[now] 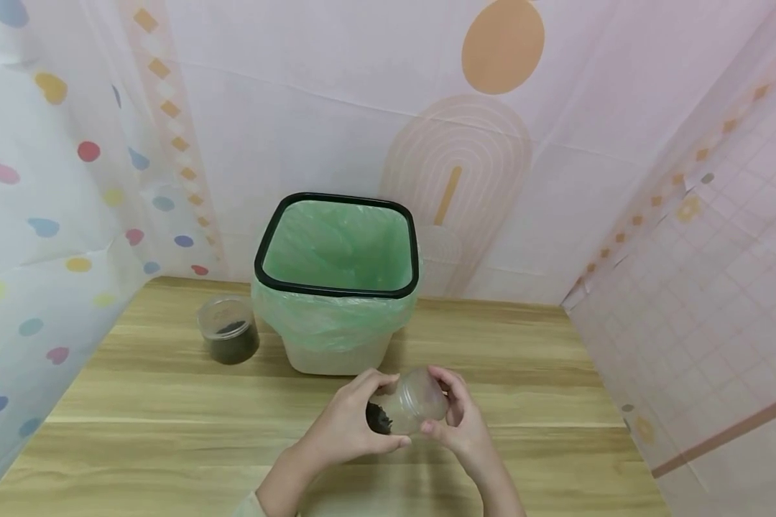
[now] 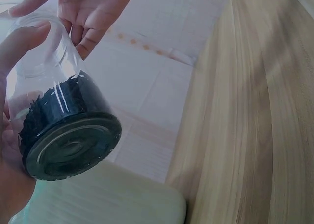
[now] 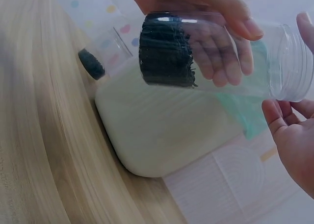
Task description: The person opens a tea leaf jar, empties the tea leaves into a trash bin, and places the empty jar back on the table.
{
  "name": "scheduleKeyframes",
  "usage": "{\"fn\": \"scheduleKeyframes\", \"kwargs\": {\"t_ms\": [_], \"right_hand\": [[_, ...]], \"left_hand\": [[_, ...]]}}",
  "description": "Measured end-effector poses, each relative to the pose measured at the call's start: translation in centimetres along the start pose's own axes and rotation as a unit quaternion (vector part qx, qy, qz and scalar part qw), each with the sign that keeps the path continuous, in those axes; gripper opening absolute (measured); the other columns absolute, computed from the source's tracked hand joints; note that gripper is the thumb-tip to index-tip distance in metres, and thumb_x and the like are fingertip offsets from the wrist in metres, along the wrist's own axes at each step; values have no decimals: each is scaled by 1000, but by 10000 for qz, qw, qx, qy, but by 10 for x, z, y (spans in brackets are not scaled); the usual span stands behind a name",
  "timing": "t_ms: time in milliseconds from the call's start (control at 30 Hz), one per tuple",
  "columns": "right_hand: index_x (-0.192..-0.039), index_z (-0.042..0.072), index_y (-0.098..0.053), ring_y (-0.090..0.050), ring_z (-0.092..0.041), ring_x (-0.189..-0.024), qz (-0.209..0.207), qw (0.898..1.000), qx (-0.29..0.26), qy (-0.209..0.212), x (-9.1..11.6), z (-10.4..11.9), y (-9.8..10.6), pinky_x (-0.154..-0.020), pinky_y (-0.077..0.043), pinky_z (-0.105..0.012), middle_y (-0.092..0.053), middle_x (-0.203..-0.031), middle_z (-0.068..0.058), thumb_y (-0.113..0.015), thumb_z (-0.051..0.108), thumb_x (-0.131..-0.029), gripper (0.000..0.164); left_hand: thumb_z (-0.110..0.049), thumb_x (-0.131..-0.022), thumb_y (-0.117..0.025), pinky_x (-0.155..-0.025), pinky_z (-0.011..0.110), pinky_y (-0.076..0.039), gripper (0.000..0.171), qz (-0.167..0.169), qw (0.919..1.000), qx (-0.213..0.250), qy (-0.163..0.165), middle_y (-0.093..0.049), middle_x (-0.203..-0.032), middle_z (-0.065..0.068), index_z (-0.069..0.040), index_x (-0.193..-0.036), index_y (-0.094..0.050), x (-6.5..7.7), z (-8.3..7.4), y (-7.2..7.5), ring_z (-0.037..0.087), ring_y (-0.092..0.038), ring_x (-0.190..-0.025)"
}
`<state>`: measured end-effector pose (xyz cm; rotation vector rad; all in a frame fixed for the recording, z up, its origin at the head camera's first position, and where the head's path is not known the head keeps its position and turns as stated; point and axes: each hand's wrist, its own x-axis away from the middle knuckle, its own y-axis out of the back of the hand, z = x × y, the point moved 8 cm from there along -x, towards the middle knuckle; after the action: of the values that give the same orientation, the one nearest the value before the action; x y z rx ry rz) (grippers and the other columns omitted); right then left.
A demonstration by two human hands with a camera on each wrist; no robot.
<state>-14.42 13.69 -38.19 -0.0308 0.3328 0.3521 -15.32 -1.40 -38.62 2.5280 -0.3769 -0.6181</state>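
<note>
A clear jar (image 1: pixel 420 398) with dark, dry shredded leaves (image 3: pixel 164 52) in its bottom is held tilted over the table, in front of the trash bin. My left hand (image 1: pixel 339 424) grips it round the body, thumb on one side and fingers on the other. At its ridged mouth end (image 3: pixel 290 62), my right hand (image 1: pixel 465 424) holds the rim between thumb and fingers. In the left wrist view the jar's round base (image 2: pixel 73 145) faces the camera, and the leaves stay packed against it.
Behind the hands stands a trash bin (image 1: pixel 336 359) with a black rim and a green bag (image 1: pixel 336 244). Left of it, a second clear jar (image 1: pixel 228 330) with dark contents sits on the wooden table (image 1: pixel 168 431). Patterned curtains (image 1: pixel 336 93) hang around the table.
</note>
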Motion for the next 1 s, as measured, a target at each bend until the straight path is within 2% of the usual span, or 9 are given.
{"fn": "scheduleKeyframes", "kwargs": {"t_ms": [167,333,567,833,1000], "right_hand": [[-134,-5,-39,-43,-18,-117,-139,9999,-21,-60,1,2,0,-97,-39,-20,-36,-129,-20,-72,10,-80,65],[-134,-5,-39,-43,-17,-118,-107,9999,-51,-36,2,4,1,-98,-39,-20,-36,-130,-22,-71,4,-79,64],[-136,-5,-38,-41,-18,-123,115,9994,57,320,-1,10,1,-103,-33,-20,-32,-133,-26,-67,-2,-81,63],[-138,-7,-35,-37,-20,-126,402,9983,9,425,-2,14,2,-105,-32,-23,-30,-135,-26,-64,-2,-82,64],[-139,-7,-33,-36,-21,-126,577,9967,45,572,-3,15,1,-105,-32,-24,-29,-133,-31,-63,-3,-82,65]], "left_hand": [[-41,-62,-84,-81,29,-49,72,41,10000,-6,-41,-55,-106,-10,-13,-122,-56,0,0,-1,11,-56,-93],[-42,-61,-85,-80,29,-49,72,3,9999,-41,-116,-57,-107,-8,-13,-121,-56,0,-1,-1,9,-55,-92],[-39,-60,-86,-81,33,-51,74,-31,9997,-77,-246,-55,-108,-10,-11,-122,-56,-3,-4,0,8,-55,-94],[-39,-61,-86,-84,31,-50,74,69,9995,80,-291,-56,-110,-10,-11,-123,-55,-5,-7,-1,15,-58,-99],[-38,-62,-86,-83,31,-50,73,102,9995,152,-268,-55,-109,-11,-12,-123,-55,-5,-7,-1,16,-59,-98]]}}
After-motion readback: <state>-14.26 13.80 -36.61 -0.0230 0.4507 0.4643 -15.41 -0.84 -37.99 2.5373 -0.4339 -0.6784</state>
